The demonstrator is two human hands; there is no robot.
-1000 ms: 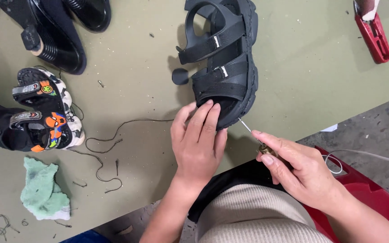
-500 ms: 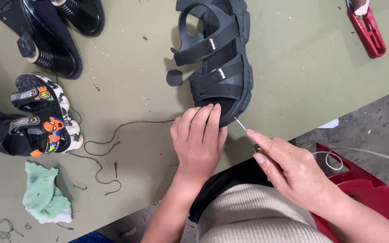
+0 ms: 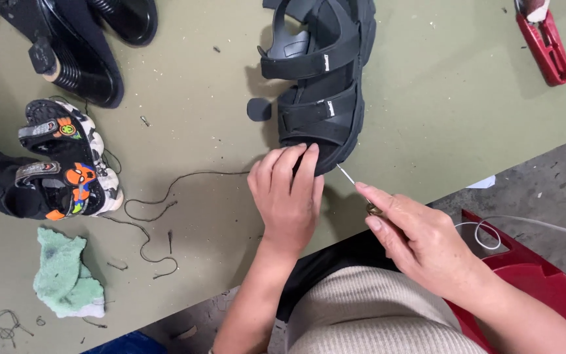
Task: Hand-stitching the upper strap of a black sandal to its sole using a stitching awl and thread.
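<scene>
A black strapped sandal (image 3: 322, 85) lies on the olive-green table (image 3: 440, 98), toe end toward me. My left hand (image 3: 288, 196) rests flat on that toe end, fingers together on the sole's edge. My right hand (image 3: 420, 239) pinches a thin metal awl (image 3: 348, 178) whose tip touches the sandal's sole at the near right corner. A dark thread (image 3: 165, 196) runs across the table from under my left hand toward the left.
A small child's sandal with colourful patches (image 3: 67, 164) lies at the left, black shoes (image 3: 73, 46) at the back left. A green cloth (image 3: 67, 272) sits near the front edge. A red tool (image 3: 545, 42) lies back right. A red tub (image 3: 538, 288) stands by my right side.
The black sandal has shifted away from me up the table. Both hands followed it, the left staying on the toe and the right keeping the awl at the sole.
</scene>
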